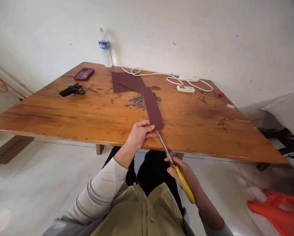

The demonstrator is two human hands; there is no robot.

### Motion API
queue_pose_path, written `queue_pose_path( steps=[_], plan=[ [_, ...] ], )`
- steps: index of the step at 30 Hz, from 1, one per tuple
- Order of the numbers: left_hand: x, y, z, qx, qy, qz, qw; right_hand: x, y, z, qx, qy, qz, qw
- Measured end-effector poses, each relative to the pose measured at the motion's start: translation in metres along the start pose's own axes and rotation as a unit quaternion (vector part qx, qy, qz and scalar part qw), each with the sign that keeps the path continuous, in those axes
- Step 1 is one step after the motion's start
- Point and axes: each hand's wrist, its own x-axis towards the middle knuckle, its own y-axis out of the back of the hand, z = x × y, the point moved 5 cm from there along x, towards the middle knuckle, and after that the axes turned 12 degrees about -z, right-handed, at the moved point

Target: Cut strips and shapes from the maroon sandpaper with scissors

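My left hand (141,132) pinches the near end of a long strip of dark maroon sheet (152,108), which looks like sandpaper or stiff paper. The strip slants away from me, above a heap of small dark clippings (136,102). In my right hand (181,170) are scissors (183,183) with a yellow handle, their blade tips close to the strip's near edge. Whether the blades touch the strip, I cannot tell. Behind the heap lie two more maroon pieces, a broad sheet (119,86) and a pointed one (136,83) overlapping it.
On the wooden table (88,121) stand a plastic bottle (104,49), a maroon phone (84,74), a black object resembling keys (72,89), a white cable (153,74) and a small pale device (185,88). A wall rises behind. An orange stool (280,209) is at lower right.
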Motion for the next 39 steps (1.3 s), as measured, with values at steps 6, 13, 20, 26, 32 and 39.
queue_pose_path(
  steps=[6, 13, 20, 26, 32, 39],
  plan=[
    [0.000, -0.001, 0.000, -0.005, 0.008, -0.001, 1.000, 0.001, 0.008, -0.005, -0.017, -0.003, 0.003, 1.000],
    [0.001, 0.000, 0.000, 0.000, 0.006, 0.000, 1.000, 0.003, 0.018, -0.010, -0.017, -0.012, -0.036, 0.999],
    [0.001, 0.000, 0.000, 0.007, 0.010, 0.000, 1.000, -0.002, 0.011, -0.013, 0.065, -0.012, -0.046, 0.997],
    [0.001, 0.001, -0.001, 0.010, 0.000, -0.005, 1.000, -0.001, 0.010, -0.014, 0.081, -0.024, -0.040, 0.996],
    [0.001, 0.001, -0.001, 0.014, -0.002, -0.008, 1.000, -0.003, 0.009, -0.013, 0.091, -0.032, -0.045, 0.994],
    [0.002, 0.003, -0.003, 0.024, -0.006, -0.012, 1.000, -0.003, 0.011, -0.020, 0.002, -0.006, -0.019, 1.000]
  ],
)
